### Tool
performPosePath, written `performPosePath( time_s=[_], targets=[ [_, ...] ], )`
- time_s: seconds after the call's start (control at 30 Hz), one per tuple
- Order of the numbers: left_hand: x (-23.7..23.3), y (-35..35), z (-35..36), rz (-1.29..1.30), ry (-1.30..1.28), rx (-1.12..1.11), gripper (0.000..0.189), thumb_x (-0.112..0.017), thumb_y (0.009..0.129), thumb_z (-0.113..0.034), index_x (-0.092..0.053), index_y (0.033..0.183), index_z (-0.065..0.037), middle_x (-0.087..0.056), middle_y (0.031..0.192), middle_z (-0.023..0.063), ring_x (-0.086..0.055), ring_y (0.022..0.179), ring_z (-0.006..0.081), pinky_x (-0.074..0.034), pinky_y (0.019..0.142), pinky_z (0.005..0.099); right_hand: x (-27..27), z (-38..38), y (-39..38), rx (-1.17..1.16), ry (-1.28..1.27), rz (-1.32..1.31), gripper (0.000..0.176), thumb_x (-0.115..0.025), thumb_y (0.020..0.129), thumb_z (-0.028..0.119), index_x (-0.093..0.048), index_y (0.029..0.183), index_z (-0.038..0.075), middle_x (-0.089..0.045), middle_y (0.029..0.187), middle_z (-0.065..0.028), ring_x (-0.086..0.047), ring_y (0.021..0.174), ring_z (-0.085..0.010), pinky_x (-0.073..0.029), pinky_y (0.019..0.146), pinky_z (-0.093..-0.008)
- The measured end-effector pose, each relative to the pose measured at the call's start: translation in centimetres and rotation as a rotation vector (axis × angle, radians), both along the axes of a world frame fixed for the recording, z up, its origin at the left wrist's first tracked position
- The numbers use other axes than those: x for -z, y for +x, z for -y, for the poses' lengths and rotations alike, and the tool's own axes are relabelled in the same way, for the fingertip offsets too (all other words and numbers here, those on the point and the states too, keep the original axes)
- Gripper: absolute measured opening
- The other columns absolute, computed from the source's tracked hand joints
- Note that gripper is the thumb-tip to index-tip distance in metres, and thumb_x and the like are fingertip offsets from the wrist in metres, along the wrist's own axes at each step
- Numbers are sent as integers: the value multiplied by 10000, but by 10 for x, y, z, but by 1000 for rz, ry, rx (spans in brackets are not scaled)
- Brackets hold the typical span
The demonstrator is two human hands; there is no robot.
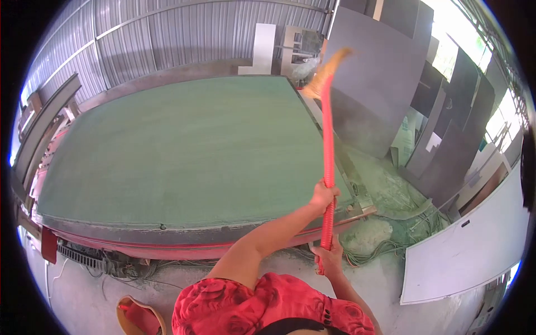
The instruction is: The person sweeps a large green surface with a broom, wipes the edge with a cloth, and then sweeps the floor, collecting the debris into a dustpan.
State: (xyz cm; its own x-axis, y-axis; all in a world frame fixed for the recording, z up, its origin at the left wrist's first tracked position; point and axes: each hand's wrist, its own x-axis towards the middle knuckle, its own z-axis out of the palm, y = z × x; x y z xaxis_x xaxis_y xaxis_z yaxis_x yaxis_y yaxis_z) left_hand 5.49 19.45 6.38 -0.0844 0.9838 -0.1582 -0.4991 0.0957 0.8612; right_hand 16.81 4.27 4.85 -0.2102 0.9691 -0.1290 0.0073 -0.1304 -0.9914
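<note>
A long-handled broom (328, 134) with a ribbed red handle and yellow-brown bristles stretches away from my body. Its bristle head (322, 78) is raised across the far right corner of a wide green-dusted table (178, 151) in this view. My left hand (324, 196) is wrapped around the middle of the handle, over the table's near right corner. Lower down, near the handle's end, my right hand (329, 258) grips it too, in front of the table's front edge.
Dark panels (368, 78) lean at the right, behind a green-dusted floor strip with cables (385, 248). A white panel (466, 240) stands nearer. Metal beams (50, 123) rise at the left. A yellow-rimmed red container (139, 317) sits on the floor.
</note>
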Motion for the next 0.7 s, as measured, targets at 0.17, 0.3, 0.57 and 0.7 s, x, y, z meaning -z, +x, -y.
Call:
performPosePath(
  time_s=[0.17, 0.3, 0.57, 0.7],
  targets=[
    [-19, -106, 19, 112, 82, -259, 476, -604, 690, 57, -341, 1078, -25, -480, 686, 84, -497, 431, 182, -442, 378, 321, -11, -33, -61, -248, -20, 2, 498, -648, 665, -26, -465, 1125, 25, -493, 624, -8, -467, 414, -96, -377, 375, -235],
    [-17, -186, 50, 105, 131, -441, 517, -597, 690, 58, -312, 1109, -41, -486, 719, 97, -507, 451, 197, -448, 390, 322, -33, -54, -144, -448, 6, 66, 475, -650, 667, -28, -479, 1108, 19, -503, 619, -18, -480, 415, -102, -376, 376, -240],
    [37, -293, 73, -62, 78, -849, 660, -557, 639, 87, -247, 1204, -60, -424, 834, 101, -507, 586, 199, -460, 460, 322, -23, -93, -279, -780, -218, -6, 471, -649, 677, -3, -489, 1120, 13, -514, 638, -23, -487, 424, -101, -376, 379, -246],
    [59, -310, 48, -32, -16, -822, 631, -548, 662, 76, -254, 1199, -78, -425, 825, 92, -493, 559, 196, -452, 447, 322, -12, -115, -293, -793, -333, 13, 441, -647, 688, 3, -492, 1101, 11, -517, 637, -32, -484, 415, -107, -369, 363, -248]
  ],
)
